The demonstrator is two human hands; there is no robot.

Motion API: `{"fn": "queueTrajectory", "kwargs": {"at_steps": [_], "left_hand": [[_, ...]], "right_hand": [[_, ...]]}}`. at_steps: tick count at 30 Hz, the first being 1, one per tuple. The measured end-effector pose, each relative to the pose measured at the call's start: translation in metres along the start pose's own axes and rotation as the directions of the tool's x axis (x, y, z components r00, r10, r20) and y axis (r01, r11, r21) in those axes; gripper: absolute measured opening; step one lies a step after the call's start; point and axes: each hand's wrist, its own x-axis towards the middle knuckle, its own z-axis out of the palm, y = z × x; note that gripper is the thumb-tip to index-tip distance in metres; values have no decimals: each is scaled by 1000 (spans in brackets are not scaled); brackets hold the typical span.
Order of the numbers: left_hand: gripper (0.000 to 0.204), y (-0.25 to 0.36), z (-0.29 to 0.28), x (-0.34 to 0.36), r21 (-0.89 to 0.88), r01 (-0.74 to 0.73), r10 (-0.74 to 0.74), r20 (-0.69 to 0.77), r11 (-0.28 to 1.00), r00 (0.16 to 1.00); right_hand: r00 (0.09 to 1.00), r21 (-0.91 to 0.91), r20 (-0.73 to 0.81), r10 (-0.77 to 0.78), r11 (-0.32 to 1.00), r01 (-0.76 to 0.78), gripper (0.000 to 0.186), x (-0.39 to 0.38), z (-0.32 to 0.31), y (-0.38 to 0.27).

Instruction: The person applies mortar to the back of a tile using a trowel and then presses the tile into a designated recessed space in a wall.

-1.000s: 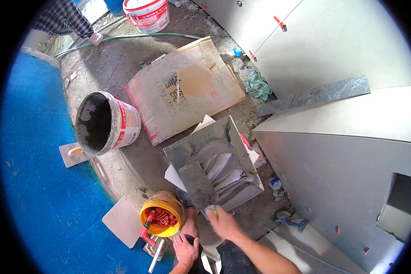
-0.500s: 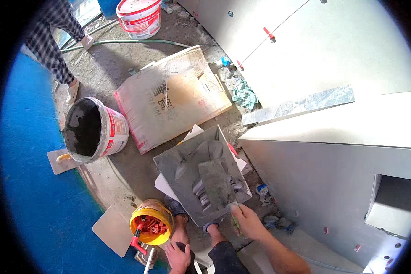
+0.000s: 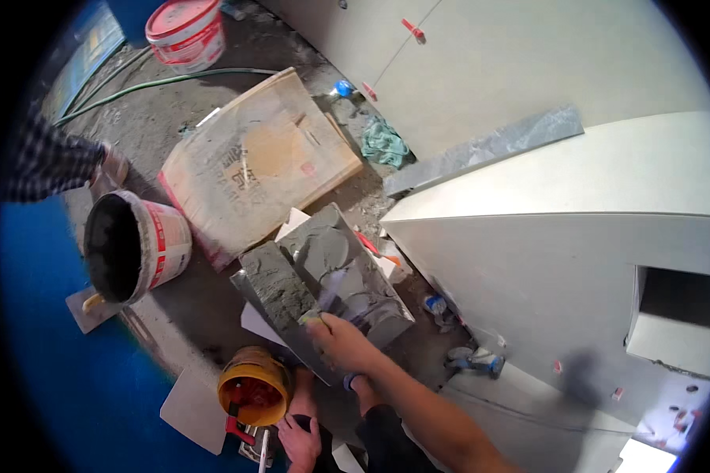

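My right hand [image 3: 338, 340] is closed on the handle of a trowel [image 3: 278, 285], whose rectangular blade is covered with grey mortar. The blade lies over the left side of a tile [image 3: 385, 309] smeared with thick, ridged mortar. My left hand [image 3: 300, 443] rests by my leg, fingers spread and holding nothing. Close to it stands a yellow bucket [image 3: 272, 406] of red pieces, shadowed inside, with a red-handled tool [image 3: 237, 427] at its rim.
A white bucket [image 3: 166, 244] with dark contents stands left, beside another trowel [image 3: 92, 309]. Flat cardboard [image 3: 280, 162] lies beyond the tile. A grey strip [image 3: 489, 150] leans along the large wall panels [image 3: 513, 260] at right. Another person's checked trouser leg [image 3: 51, 162] shows far left.
My right hand has moved the trowel left across the tile, uncovering ridged mortar. My left hand stays by my leg. The view has shifted, and the scene is darker.
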Motion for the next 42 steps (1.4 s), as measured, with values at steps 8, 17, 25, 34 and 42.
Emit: {"fn": "queueTrajectory", "kwargs": {"at_steps": [8, 17, 25, 34, 42], "left_hand": [[67, 6, 1, 2, 44, -56, 55, 18, 997, 998], [66, 8, 8, 2, 117, -106, 111, -39, 987, 993], [60, 17, -1, 1, 87, -101, 108, -77, 991, 991], [65, 28, 5, -3, 129, -91, 97, -46, 987, 994], [69, 25, 9, -10, 91, -9, 9, 3, 996, 1000]], "right_hand": [[825, -367, -555, -107, 922, -127, 42, -49, 2, 103], [907, 899, -253, 337, 429, 91, 38, -99, 49, 135], [870, -377, -491, -53, 913, -156, 38, -123, 23, 140], [933, 76, -310, 182, 983, -166, 34, -146, 45, 206], [843, -645, -512, -163, 721, -252, 43, -156, -40, 207]]}}
